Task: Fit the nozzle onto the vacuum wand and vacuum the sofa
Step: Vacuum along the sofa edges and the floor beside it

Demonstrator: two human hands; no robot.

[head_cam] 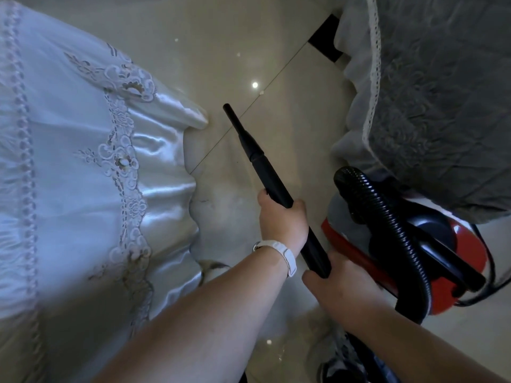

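A black vacuum wand (276,186) slants up and to the left over the tiled floor, with a narrow black nozzle (237,125) on its far end. My left hand (282,219), with a white wristband, grips the wand at its middle. My right hand (340,283) grips the wand's lower end. A ribbed black hose (387,225) loops from there to the red and black vacuum body (448,255) on the floor at right. The sofa under a white embroidered satin cover (83,161) fills the left side.
A second seat under a grey lace-edged cover (442,106) stands at the upper right, just above the vacuum body. Glossy beige floor tiles (221,51) run between the two seats. A black power cord (492,272) trails at the far right.
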